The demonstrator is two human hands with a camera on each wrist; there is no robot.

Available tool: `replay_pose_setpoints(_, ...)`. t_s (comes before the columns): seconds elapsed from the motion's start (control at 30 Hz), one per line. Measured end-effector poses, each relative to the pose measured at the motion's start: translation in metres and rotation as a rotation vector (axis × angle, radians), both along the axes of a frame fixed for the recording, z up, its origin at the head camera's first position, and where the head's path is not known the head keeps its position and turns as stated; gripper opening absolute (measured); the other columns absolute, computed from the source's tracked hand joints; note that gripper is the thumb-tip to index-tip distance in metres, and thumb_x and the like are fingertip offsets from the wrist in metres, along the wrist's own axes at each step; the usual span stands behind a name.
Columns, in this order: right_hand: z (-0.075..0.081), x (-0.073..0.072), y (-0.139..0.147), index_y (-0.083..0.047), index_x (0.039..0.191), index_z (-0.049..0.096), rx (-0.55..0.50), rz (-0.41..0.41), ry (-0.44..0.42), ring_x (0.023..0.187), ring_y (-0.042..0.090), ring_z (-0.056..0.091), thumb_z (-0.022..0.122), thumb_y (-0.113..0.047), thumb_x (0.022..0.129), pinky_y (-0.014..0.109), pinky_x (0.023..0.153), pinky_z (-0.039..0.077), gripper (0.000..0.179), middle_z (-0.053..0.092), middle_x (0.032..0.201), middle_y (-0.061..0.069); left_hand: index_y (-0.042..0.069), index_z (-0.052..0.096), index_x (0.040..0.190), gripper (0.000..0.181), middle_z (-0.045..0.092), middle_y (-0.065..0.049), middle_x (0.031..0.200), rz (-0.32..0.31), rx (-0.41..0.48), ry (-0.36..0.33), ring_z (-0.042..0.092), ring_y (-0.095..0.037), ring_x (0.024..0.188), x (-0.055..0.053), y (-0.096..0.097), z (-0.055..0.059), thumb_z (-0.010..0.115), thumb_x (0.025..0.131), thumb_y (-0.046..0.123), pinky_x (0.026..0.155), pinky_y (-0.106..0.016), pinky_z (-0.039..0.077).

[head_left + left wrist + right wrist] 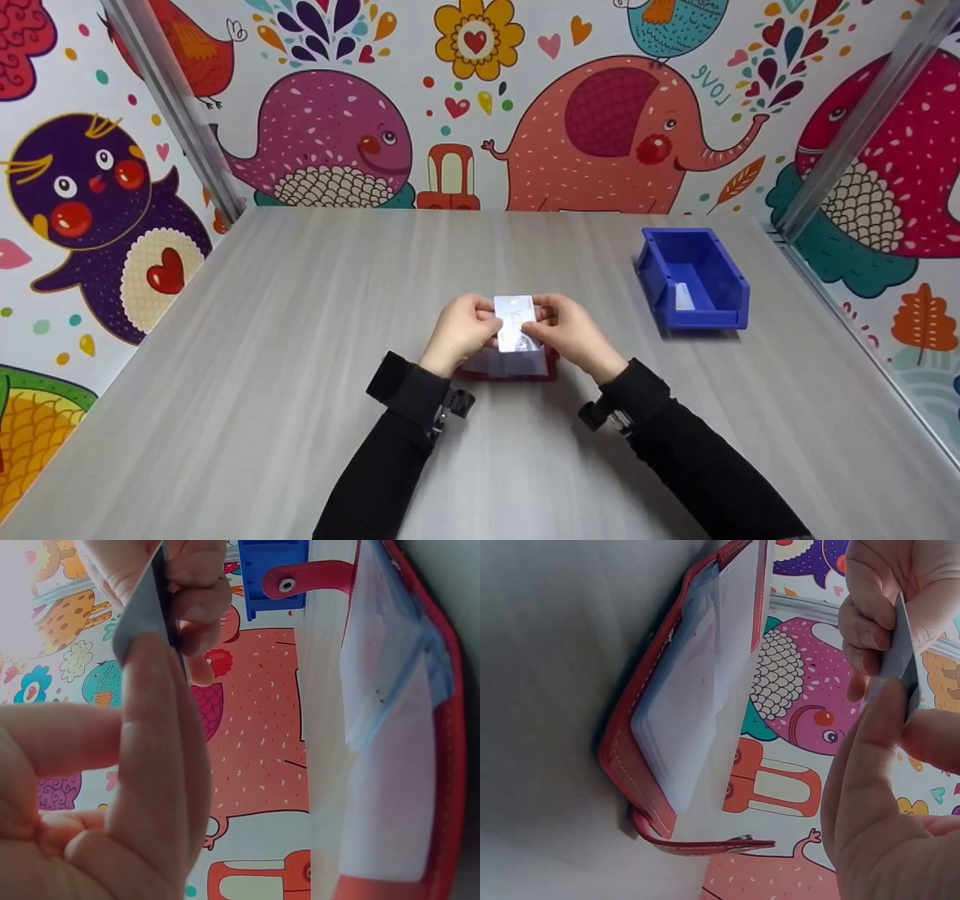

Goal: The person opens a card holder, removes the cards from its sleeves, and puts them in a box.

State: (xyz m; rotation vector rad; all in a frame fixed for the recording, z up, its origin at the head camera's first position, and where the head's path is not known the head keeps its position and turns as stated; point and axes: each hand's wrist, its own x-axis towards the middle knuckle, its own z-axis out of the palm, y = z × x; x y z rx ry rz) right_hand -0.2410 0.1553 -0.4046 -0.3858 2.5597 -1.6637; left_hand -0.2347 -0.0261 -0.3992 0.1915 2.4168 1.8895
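Both hands hold one white card (514,322) up over the table, seen face-on in the head view and nearly edge-on in the wrist views. At its left edge the left hand (466,330) pinches it between thumb and fingers. The right hand (571,330) pinches the opposite edge, thumb on the card's face. Beneath the hands lies an open red card holder (634,784) with clear plastic sleeves (682,712). Its snap strap (315,579) sticks out to one side. In the head view the hands and card hide much of the holder.
A blue plastic bin (694,281) stands at the right of the table, with a small white piece (683,297) inside. The grey wood-grain table (300,300) is bordered by cartoon-printed walls (465,105) at the back and sides.
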Motion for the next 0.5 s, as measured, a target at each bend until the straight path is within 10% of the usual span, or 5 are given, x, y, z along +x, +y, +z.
replay_pose_setpoints(0.5, -0.0025, -0.0015, 0.0031, 0.017, 0.129, 0.049, -0.064, 0.002, -0.066, 0.073, 0.011, 0.055, 0.064, 0.005, 0.09, 0.021, 0.058, 0.046, 0.044, 0.059, 0.09, 0.008, -0.016, 0.057, 0.11, 0.025, 0.069, -0.019, 0.091, -0.024, 0.006, -0.012, 0.059, -0.011, 0.057, 0.0003, -0.0009, -0.0003, 0.058, 0.086, -0.007, 0.056, -0.026, 0.055)
